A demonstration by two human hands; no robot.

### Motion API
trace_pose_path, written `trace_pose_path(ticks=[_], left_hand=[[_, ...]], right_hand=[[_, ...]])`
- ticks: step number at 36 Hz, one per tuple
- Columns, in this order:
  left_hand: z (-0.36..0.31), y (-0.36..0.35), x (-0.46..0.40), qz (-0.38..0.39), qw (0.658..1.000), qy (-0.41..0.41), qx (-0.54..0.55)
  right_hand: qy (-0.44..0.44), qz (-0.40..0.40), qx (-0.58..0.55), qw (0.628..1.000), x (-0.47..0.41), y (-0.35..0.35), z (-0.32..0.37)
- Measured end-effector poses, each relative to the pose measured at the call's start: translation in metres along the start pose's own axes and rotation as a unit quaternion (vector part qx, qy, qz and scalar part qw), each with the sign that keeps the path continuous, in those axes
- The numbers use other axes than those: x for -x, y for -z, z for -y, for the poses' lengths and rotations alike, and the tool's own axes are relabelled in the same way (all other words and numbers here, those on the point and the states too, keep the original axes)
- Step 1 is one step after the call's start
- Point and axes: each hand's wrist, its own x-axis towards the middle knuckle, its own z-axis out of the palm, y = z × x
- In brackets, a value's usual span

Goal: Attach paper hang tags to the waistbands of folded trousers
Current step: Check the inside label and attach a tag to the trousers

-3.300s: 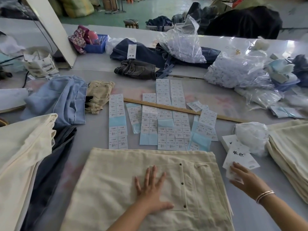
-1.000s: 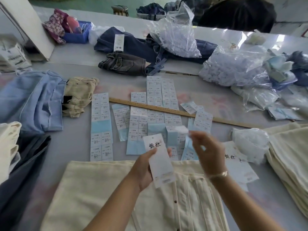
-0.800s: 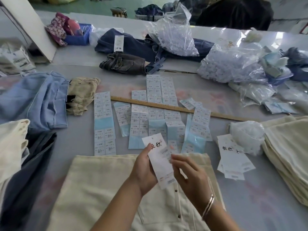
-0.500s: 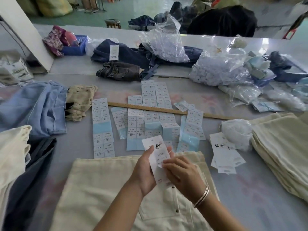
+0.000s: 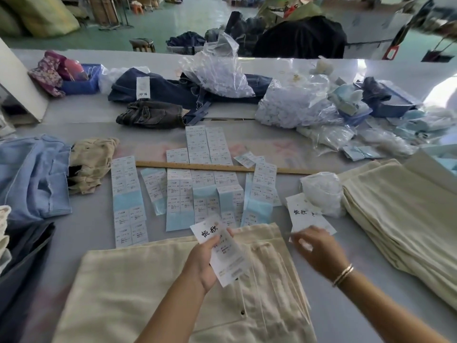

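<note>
Left hand (image 5: 201, 258) pinches white paper hang tag (image 5: 222, 251) above folded cream trousers (image 5: 138, 288). Right hand (image 5: 317, 251), blurred, fingers loosely spread, hovers beside white tag stack (image 5: 306, 216) on grey worktop (image 5: 86, 226).

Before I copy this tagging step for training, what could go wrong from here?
The left hand pinches the hang tag by one edge only, so it could slip or crease. The right hand, blurred beside the loose tag stack, might knock it askew. The sticker sheets lie unweighted and could scatter.

Bright, even daylight — glare at the far right, wide-angle bending at edges, slight blur
</note>
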Motion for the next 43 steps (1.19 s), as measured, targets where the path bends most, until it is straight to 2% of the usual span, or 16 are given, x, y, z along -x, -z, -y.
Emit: trace_pose_path(ticks=[2,4,8,10,13,16,19,23,26,28,31,33,36,39,41,43], left_hand=[[0.002,-0.001,-0.001,-0.024,1.000,-0.004,-0.019],[0.005,-0.003,-0.003,-0.046,0.998,-0.004,-0.030],[0.011,-0.011,-0.010,-0.061,0.997,-0.007,-0.042],[0.014,-0.016,-0.013,-0.065,0.997,-0.010,-0.051],[0.018,-0.020,-0.019,-0.074,0.995,-0.017,-0.062],[0.021,-0.022,-0.024,-0.078,0.995,-0.016,-0.063],[0.021,-0.021,-0.027,-0.086,0.994,-0.019,-0.062],[0.021,-0.021,-0.027,-0.092,0.993,-0.026,-0.076],[0.020,-0.027,-0.027,-0.086,0.993,-0.026,-0.079],[0.021,-0.033,-0.027,-0.080,0.993,-0.026,-0.082],[0.024,-0.045,-0.023,-0.060,0.994,-0.018,-0.090],[0.027,-0.051,-0.021,-0.050,0.994,-0.013,-0.097],[0.028,-0.057,-0.014,-0.032,0.995,-0.008,-0.098],[0.022,-0.055,-0.007,0.001,0.996,-0.002,-0.088],[0.016,-0.053,-0.003,0.037,0.997,0.004,-0.070],[0.010,-0.053,0.002,0.085,0.995,-0.005,-0.051]], right_hand=[[-0.130,-0.008,0.008,0.991,-0.016,0.008,-0.037],[-0.207,-0.014,0.043,0.977,-0.033,0.017,-0.070],[-0.230,-0.067,0.133,0.962,-0.067,0.028,-0.115],[-0.246,-0.062,0.166,0.953,-0.086,0.029,-0.126],[-0.275,0.055,0.221,0.934,-0.111,0.023,-0.140],[-0.302,0.195,0.315,0.878,-0.125,0.011,-0.149],[-0.311,0.240,0.342,0.854,-0.129,0.001,-0.150],[-0.305,0.204,0.298,0.881,-0.137,0.005,-0.149],[-0.281,0.097,0.246,0.923,-0.140,0.023,-0.148],[-0.263,0.043,0.237,0.934,-0.137,0.035,-0.147],[-0.245,0.076,0.291,0.922,-0.133,0.046,-0.146],[-0.291,0.068,0.232,0.926,-0.130,0.048,-0.149],[-0.375,-0.053,-0.093,0.921,-0.130,0.050,-0.149],[-0.354,-0.131,-0.328,0.866,-0.130,0.057,-0.122],[-0.337,-0.128,-0.455,0.814,-0.127,0.060,-0.096],[-0.318,-0.083,-0.585,0.742,-0.122,0.061,-0.064]])
